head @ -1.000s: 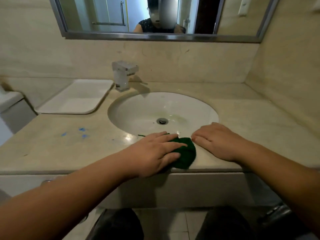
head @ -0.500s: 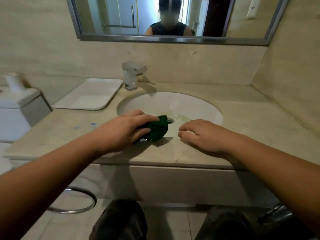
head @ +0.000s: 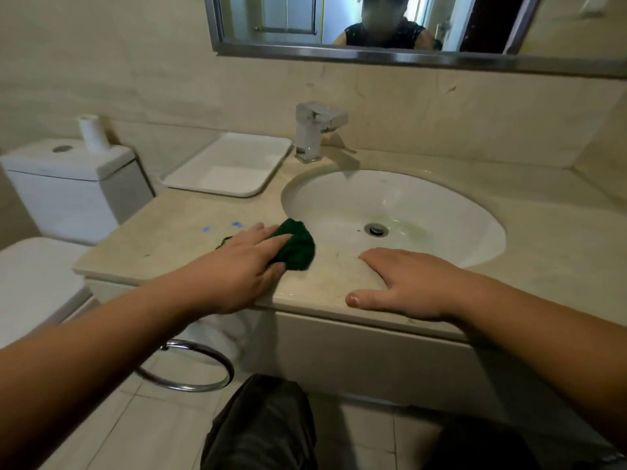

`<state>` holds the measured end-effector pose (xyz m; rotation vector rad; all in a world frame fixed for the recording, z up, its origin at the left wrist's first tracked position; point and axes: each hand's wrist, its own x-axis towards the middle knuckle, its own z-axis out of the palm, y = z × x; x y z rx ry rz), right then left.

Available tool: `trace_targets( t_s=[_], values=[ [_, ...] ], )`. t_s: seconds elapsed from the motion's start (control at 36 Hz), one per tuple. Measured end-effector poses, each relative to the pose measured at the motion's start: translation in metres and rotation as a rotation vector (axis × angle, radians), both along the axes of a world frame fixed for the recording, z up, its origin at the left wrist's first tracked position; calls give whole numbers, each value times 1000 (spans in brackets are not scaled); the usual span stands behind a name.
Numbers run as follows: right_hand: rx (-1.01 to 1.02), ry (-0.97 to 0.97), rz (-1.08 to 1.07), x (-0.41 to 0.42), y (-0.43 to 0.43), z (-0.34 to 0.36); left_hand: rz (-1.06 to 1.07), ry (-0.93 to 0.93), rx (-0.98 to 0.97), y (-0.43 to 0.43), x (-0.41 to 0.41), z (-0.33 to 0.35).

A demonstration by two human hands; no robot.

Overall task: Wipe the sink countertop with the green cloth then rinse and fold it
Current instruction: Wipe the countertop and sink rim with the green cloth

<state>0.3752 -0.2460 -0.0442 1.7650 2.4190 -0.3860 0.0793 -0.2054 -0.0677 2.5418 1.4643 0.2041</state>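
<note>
Green cloth (head: 297, 247): dark, crumpled into a wad; lies on the countertop (head: 339, 279) near its front edge, just left of the sink basin (head: 424, 198), left part hidden under the left hand (head: 237, 266). Countertop: pale beige stone, glossy; bears small blue spots (head: 235, 224) beside the cloth.

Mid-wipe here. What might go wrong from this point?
1. The cloth is bunched under the left hand, so it covers little; the blue spots beside it may get smeared or missed.
2. The right hand rests flat on the countertop, so that patch could go unwiped.
3. The cloth lies near the front edge and might slide off.
</note>
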Motion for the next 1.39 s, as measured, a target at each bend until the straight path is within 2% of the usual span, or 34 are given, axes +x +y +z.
trace_targets(
  t_s=[0.08,0.17,0.25,0.39,0.56,0.67,0.75,0.81,0.92,1.08,1.39],
  values=[
    [18,-3,-3,0,1,0,-64,-3,12,1,52,5],
    [61,27,-36,2,0,-3,-167,-91,-5,2,98,7],
    [67,35,-67,4,-1,-4,-132,-218,-6,4,107,14],
    [-16,54,-50,-2,2,4,-13,-312,145,11,62,37],
    [49,75,-5,-31,13,25,217,-376,251,2,-35,64],
    [31,44,32,-65,24,34,461,-323,305,-3,-107,62],
    [-2,13,34,-83,27,25,610,-232,196,-4,-146,39],
    [-33,27,28,-90,27,14,642,-102,86,-3,-158,15],
    [-14,52,36,-90,28,-2,605,24,67,6,-158,-7],
    [-45,43,44,-88,29,3,553,39,7,27,-134,-1],
    [-60,-13,54,-66,18,6,332,57,-67,37,-26,7]
  ],
)
